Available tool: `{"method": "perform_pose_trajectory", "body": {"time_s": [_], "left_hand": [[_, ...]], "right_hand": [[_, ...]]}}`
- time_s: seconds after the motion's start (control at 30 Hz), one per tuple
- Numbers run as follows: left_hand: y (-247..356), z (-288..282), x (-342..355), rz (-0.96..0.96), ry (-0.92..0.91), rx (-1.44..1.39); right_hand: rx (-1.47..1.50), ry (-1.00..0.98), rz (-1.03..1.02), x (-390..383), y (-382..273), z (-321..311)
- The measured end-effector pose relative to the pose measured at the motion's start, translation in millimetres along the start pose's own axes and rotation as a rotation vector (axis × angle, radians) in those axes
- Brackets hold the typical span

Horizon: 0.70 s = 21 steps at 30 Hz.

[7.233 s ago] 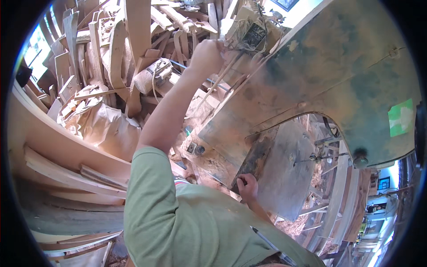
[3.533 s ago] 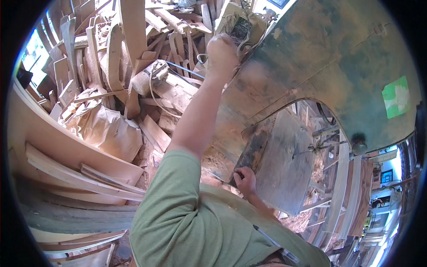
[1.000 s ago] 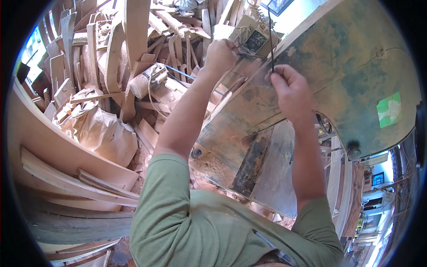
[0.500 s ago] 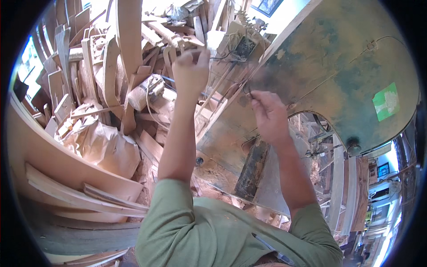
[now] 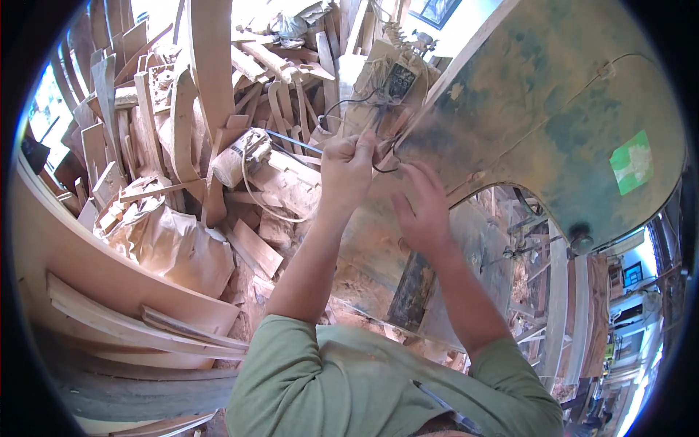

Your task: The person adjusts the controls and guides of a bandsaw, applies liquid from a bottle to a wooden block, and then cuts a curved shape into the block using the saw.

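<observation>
My left hand (image 5: 348,166) is closed, thumb on top, around a thin dark cord (image 5: 384,171) in front of me. A short piece of that cord curves out past the fingers toward my right hand (image 5: 424,207). The right hand's thumb and fingers are spread, and its fingertips are close to the cord's end; whether they touch it I cannot tell. Beyond the hands, a small black box (image 5: 400,81) with wires about it sits on a dusty wooden mount. Both hands are over a large panel (image 5: 510,109), mottled brown and green, with a rounded end.
Offcuts and curved boards (image 5: 207,65) are heaped at the left and back. A dusty cylindrical motor (image 5: 231,166) lies among them, near a crumpled sack (image 5: 171,244). Curved planks (image 5: 124,320) run along the near left. Green tape (image 5: 631,162) sticks to the panel.
My left hand has come down and to the right, nearer the right hand. The right hand has moved slightly left, and its pinch on the cord has opened.
</observation>
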<state>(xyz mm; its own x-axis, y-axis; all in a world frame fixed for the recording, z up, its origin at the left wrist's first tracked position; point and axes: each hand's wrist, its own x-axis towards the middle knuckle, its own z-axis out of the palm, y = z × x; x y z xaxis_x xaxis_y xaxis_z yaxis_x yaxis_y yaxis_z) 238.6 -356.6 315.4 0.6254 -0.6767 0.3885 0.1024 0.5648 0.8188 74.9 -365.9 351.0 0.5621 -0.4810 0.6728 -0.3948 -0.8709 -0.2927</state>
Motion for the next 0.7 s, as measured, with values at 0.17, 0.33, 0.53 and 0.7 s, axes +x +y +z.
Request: {"method": "perform_pose_trajectory", "body": {"time_s": [0.17, 0.33, 0.53, 0.7], "left_hand": [[-22.1, 5.9, 13.7, -0.024, 0.094, 0.45], [-22.8, 11.7, 28.5, 0.042, 0.058, 0.469], [-21.2, 15.6, 40.3, 0.009, 0.015, 0.6], [-29.0, 20.0, 47.4, 0.06, 0.042, 0.541]], "right_hand": [[-0.018, -0.082, 0.207, -90.9, 25.1, -4.7], [-0.024, -0.276, 0.409, -225.4, 73.8, 4.2], [-0.047, -0.447, 0.563, -301.4, 70.8, 18.0], [-0.151, -0.528, 0.537, -318.5, 61.6, 30.9]]}}
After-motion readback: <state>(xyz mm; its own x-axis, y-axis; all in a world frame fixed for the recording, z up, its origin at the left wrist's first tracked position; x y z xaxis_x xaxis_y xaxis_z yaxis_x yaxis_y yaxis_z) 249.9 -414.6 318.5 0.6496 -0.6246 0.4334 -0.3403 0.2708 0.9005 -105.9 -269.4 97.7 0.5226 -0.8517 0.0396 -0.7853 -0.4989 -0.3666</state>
